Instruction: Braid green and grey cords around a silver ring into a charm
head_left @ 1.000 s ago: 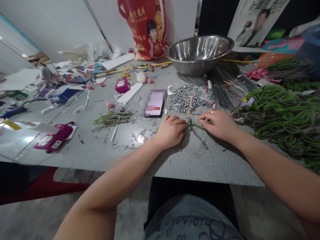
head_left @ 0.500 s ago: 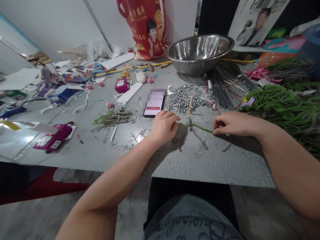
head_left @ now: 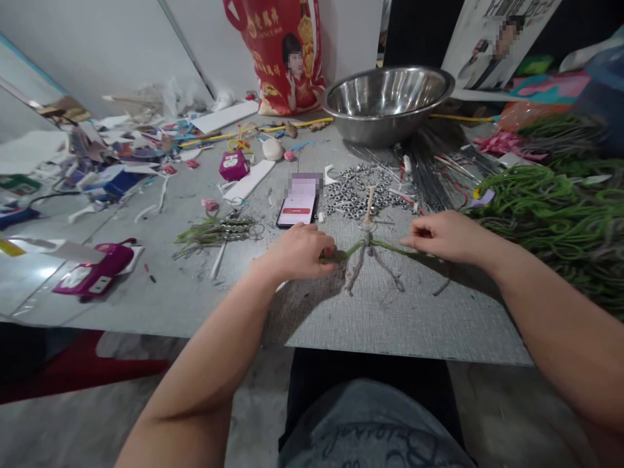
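Note:
A small knotted piece of green and grey cord [head_left: 368,243] lies on the table in front of me, below a thin wooden stick [head_left: 370,204]. My left hand [head_left: 303,251] is closed on the green cord end [head_left: 355,249] that runs to the left of the knot. On the other side my right hand [head_left: 433,235] pinches the right green cord end [head_left: 390,246]. Both green ends look stretched out sideways. Two grey cord ends [head_left: 389,272] hang loose toward me, spread apart on the tabletop.
Behind the knot lie many small silver beads [head_left: 358,188] and a phone [head_left: 297,203]. A steel bowl [head_left: 390,120] stands at the back. Green and grey cords [head_left: 550,227] are heaped at the right. Finished-looking corded pieces [head_left: 214,233] lie at the left, near a purple box [head_left: 234,165].
My left hand has moved left and slightly toward me, drawing the left green end out. The right hand has shifted a little left and away from me.

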A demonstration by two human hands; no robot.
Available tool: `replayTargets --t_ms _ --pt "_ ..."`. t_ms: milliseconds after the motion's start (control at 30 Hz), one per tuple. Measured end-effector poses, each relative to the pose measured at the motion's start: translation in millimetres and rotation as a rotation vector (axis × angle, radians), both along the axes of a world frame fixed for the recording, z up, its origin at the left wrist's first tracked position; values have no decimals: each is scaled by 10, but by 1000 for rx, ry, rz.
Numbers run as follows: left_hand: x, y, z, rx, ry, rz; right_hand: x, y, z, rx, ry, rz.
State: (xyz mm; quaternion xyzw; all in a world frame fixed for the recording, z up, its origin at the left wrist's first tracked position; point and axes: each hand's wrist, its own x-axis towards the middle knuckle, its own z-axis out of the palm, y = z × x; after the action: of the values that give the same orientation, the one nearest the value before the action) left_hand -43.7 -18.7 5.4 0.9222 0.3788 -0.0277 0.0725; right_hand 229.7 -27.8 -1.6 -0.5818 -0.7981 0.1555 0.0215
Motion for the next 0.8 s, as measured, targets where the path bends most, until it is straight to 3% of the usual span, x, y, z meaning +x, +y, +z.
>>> replayTargets --t_ms 133,200,300,433,533,800 --pt "27 -37 -3 -31 78 45 -52 -27 -42 160 179 25" --pt "28 -22 -18 -94 19 121 -93 -50 -71 240 285 31" --pt "39 12 -50 -296 -341 306 -176 -97 -110 334 468 10" --pt "131 -2 -109 -690 -957 560 -314 -173 -154 303 617 6" --pt "239 -51 -162 -865 -1112 663 -411 -228 -186 240 667 34" --pt "394 -159 -210 -901 -1141 606 -553 -248 -297 390 523 80"
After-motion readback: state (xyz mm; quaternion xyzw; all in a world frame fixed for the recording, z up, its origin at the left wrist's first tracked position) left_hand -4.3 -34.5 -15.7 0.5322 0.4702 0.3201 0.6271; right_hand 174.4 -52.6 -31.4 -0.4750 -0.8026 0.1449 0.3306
